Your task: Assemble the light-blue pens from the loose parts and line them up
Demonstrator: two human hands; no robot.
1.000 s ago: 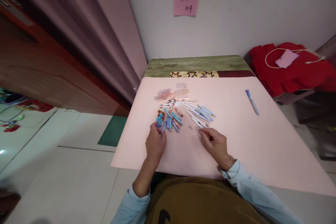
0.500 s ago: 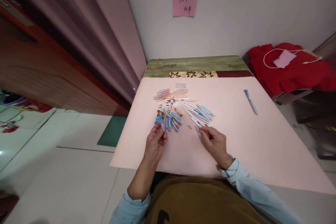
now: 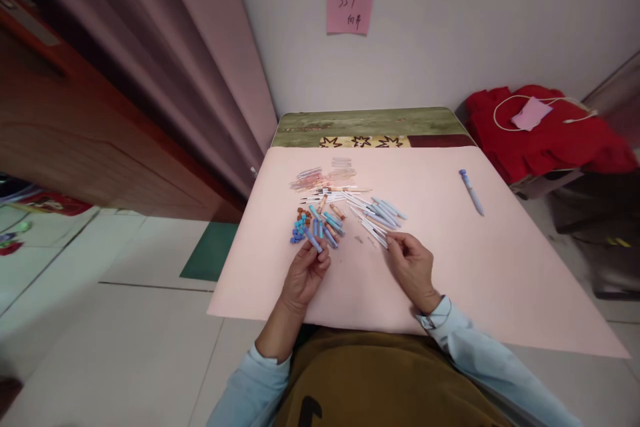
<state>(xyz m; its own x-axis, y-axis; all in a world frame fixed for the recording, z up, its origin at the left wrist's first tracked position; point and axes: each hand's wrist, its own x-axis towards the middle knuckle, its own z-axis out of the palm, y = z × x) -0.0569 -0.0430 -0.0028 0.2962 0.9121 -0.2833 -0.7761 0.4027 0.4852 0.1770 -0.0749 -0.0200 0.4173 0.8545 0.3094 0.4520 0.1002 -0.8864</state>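
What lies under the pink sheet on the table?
Beyond the pink sheet's far edge, a green cloth with a star-patterned yellow band and a dark red patch shows. How far they run beneath is hidden, as is the tabletop itself.
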